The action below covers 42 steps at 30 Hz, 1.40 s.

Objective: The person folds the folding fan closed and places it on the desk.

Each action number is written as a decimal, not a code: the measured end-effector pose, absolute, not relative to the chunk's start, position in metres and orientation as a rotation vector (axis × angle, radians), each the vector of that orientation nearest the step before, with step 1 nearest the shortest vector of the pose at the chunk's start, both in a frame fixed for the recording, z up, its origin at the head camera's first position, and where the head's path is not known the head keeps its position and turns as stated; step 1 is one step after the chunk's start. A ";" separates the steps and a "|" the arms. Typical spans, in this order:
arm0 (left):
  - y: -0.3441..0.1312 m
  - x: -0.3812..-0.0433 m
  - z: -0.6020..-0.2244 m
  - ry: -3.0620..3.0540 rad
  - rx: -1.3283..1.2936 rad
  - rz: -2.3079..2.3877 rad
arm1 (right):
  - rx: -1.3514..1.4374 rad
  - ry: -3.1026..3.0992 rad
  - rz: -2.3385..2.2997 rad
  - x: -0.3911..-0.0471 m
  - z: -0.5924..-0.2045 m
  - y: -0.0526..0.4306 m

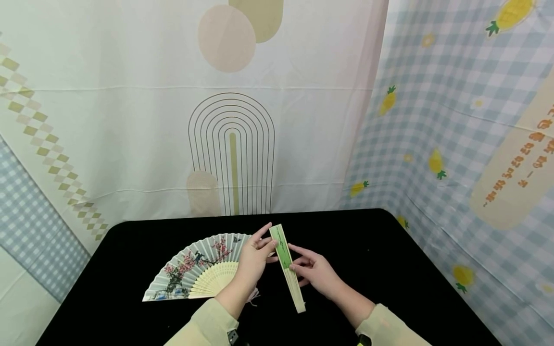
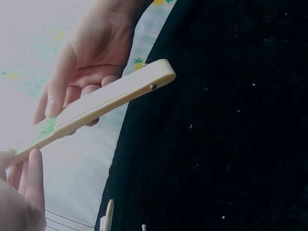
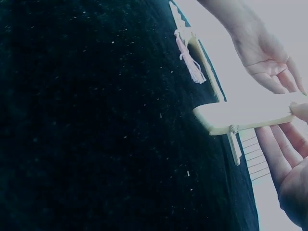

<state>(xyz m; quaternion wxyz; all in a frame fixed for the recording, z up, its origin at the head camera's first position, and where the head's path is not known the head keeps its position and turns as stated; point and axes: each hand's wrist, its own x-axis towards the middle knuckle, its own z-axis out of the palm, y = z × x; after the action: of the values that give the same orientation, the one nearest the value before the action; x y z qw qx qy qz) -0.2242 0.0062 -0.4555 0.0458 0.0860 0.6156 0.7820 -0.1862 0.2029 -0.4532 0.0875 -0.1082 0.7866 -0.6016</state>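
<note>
A folded hand fan (image 1: 287, 269) with a pale wooden handle and a green printed section is held up over the table, tilted, its rivet end toward the person. My left hand (image 1: 253, 257) pinches the fan near its upper end between thumb and fingers. On the other side, my right hand (image 1: 318, 274) grips the green part's lower edge, thumb on top and fingers beneath. The left wrist view shows the metal rivet on the folded fan (image 2: 115, 98) near its rounded end. Behind the left forearm, a second fan (image 1: 190, 269) lies spread, painted with pink blossoms and birds.
A black cloth covers the table (image 1: 368, 269). The spread fan's pink tassel (image 3: 192, 65) shows in the right wrist view. A white patterned curtain (image 1: 311, 144) hangs behind the table, and a blue checked one with pineapples (image 1: 437, 120) stands along the right.
</note>
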 end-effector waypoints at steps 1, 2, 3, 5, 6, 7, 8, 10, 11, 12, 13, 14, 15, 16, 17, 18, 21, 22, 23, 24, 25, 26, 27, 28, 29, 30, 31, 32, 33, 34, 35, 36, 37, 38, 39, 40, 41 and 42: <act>0.006 -0.224 -0.455 1.884 0.254 2.387 | -0.321 2.337 -1.793 -0.188 -0.458 0.204; 0.006 -0.224 -0.455 1.889 0.250 2.385 | -0.320 2.334 -1.793 -0.190 -0.462 0.206; 0.005 -0.224 -0.455 1.893 0.247 2.385 | -0.324 2.329 -1.795 -0.190 -0.464 0.207; 0.005 -0.224 -0.455 1.899 0.239 2.387 | -0.327 2.325 -1.791 -0.189 -0.467 0.208; 0.004 -0.224 -0.454 1.901 0.234 2.391 | -0.329 2.320 -1.791 -0.188 -0.468 0.209; 0.004 -0.225 -0.454 1.899 0.231 2.394 | -0.334 2.317 -1.790 -0.188 -0.470 0.210; 0.004 -0.225 -0.454 1.897 0.224 2.399 | -0.339 2.316 -1.787 -0.187 -0.470 0.210; 0.003 -0.225 -0.453 1.892 0.208 2.409 | -0.346 2.310 -1.782 -0.185 -0.472 0.212; 0.002 -0.225 -0.453 1.889 0.197 2.413 | -0.352 2.309 -1.779 -0.184 -0.472 0.212; 0.002 -0.226 -0.452 1.884 0.187 2.417 | -0.356 2.308 -1.776 -0.183 -0.472 0.213; 0.002 -0.226 -0.452 1.879 0.179 2.421 | -0.362 2.309 -1.771 -0.182 -0.473 0.213; 0.002 -0.226 -0.452 1.874 0.171 2.426 | -0.364 2.312 -1.764 -0.181 -0.472 0.214; 0.002 -0.226 -0.451 1.870 0.162 2.431 | -0.366 2.314 -1.758 -0.180 -0.473 0.215; 0.002 -0.226 -0.451 1.866 0.154 2.437 | -0.370 2.313 -1.754 -0.179 -0.473 0.215; 0.002 -0.227 -0.451 1.862 0.145 2.443 | -0.375 2.316 -1.748 -0.179 -0.473 0.216; 0.002 -0.227 -0.451 1.859 0.141 2.450 | -0.378 2.318 -1.742 -0.178 -0.474 0.217; 0.002 -0.228 -0.452 1.853 0.120 2.468 | -0.386 2.311 -1.738 -0.176 -0.475 0.219; 0.002 -0.228 -0.452 1.853 0.118 2.474 | -0.390 2.305 -1.740 -0.176 -0.476 0.220; 0.003 -0.229 -0.452 1.848 0.112 2.478 | -0.394 2.303 -1.740 -0.175 -0.477 0.221; 0.003 -0.229 -0.452 1.845 0.111 2.481 | -0.392 2.301 -1.741 -0.175 -0.478 0.222; 0.003 -0.229 -0.452 1.842 0.107 2.482 | -0.394 2.296 -1.744 -0.175 -0.479 0.223; 0.004 -0.229 -0.452 1.844 0.108 2.481 | -0.395 2.292 -1.746 -0.175 -0.480 0.224; 0.004 -0.229 -0.452 1.844 0.108 2.479 | -0.397 2.291 -1.747 -0.174 -0.481 0.224; 0.004 -0.229 -0.452 1.843 0.110 2.478 | -0.400 2.291 -1.748 -0.174 -0.481 0.225; 0.005 -0.229 -0.452 1.843 0.108 2.475 | -0.403 2.289 -1.751 -0.174 -0.481 0.225; 0.005 -0.230 -0.453 1.848 0.111 2.471 | -0.405 2.286 -1.753 -0.174 -0.481 0.226; 0.005 -0.230 -0.453 1.851 0.110 2.468 | -0.406 2.282 -1.756 -0.174 -0.481 0.226; 0.006 -0.230 -0.453 1.855 0.113 2.465 | -0.405 2.282 -1.756 -0.174 -0.482 0.227; 0.006 -0.231 -0.454 1.857 0.116 2.461 | -0.404 2.280 -1.758 -0.175 -0.482 0.227; 0.006 -0.231 -0.454 1.859 0.120 2.458 | -0.402 2.276 -1.760 -0.175 -0.482 0.227; 0.007 -0.232 -0.454 1.861 0.124 2.454 | -0.398 2.275 -1.761 -0.175 -0.483 0.228; 0.007 -0.233 -0.455 1.860 0.131 2.450 | -0.393 2.274 -1.760 -0.176 -0.483 0.228; 0.007 -0.233 -0.455 1.856 0.137 2.445 | -0.388 2.274 -1.760 -0.176 -0.484 0.229; 0.008 -0.234 -0.456 1.852 0.146 2.439 | -0.384 2.272 -1.760 -0.176 -0.485 0.229; 0.008 -0.235 -0.456 1.849 0.156 2.431 | -0.379 2.271 -1.759 -0.176 -0.485 0.230; 0.008 -0.235 -0.457 1.843 0.165 2.423 | -0.375 2.271 -1.758 -0.176 -0.486 0.230; 0.008 -0.236 -0.457 1.839 0.177 2.415 | -0.369 2.270 -1.756 -0.176 -0.486 0.230; 0.008 -0.237 -0.458 1.834 0.188 2.406 | -0.364 2.269 -1.753 -0.176 -0.486 0.231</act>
<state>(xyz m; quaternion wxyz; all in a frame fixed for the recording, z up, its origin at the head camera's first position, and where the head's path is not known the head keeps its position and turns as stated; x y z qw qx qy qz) -0.2366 0.0076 -0.4583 0.0553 0.0620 0.6042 0.7925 -0.1760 0.2309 -0.4865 0.1252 -0.1251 0.7788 -0.6018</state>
